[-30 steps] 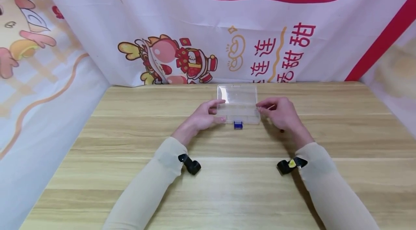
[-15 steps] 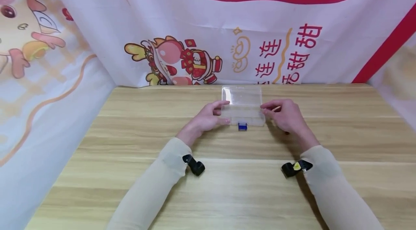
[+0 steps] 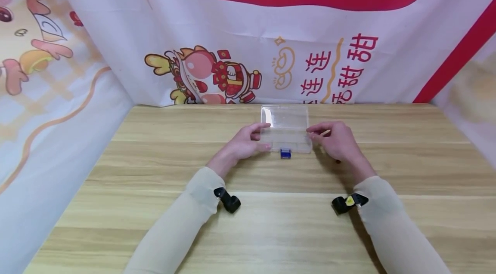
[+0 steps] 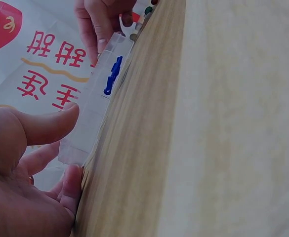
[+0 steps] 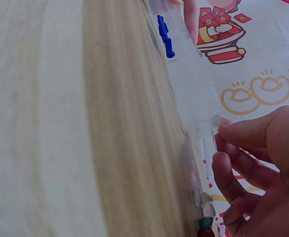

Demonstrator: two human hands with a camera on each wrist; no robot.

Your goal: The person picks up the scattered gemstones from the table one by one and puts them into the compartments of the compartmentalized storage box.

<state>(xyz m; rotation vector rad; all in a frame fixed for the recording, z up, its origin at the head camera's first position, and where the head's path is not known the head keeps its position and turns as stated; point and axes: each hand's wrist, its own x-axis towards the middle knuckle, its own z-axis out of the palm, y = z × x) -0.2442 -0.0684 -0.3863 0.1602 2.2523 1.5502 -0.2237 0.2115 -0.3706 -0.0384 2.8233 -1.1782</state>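
Note:
A clear plastic compartment box [image 3: 289,135] with its lid [image 3: 286,117] raised stands near the table's far edge. Its blue latch [image 3: 285,153] hangs at the front. My left hand [image 3: 246,141] grips the box's left end, thumb at the front corner and fingers farther back. At the opposite end my right hand [image 3: 334,138] pinches the right side between thumb and fingertips. Small polished stones lie on the table beneath the right hand, among them a green stone [image 5: 206,222] and a dark red stone [image 5: 206,231]. The head view mostly hides them behind that hand.
The wood-grain table [image 3: 286,231] runs back to a printed cloth backdrop [image 3: 232,20], close behind the raised lid. Another cloth panel [image 3: 46,106] borders the table on the left. Black wrist cameras [image 3: 228,201] sit on both sleeves.
The head view shifts slightly. Both hands stay at the two ends of the box, and the lid stays raised.

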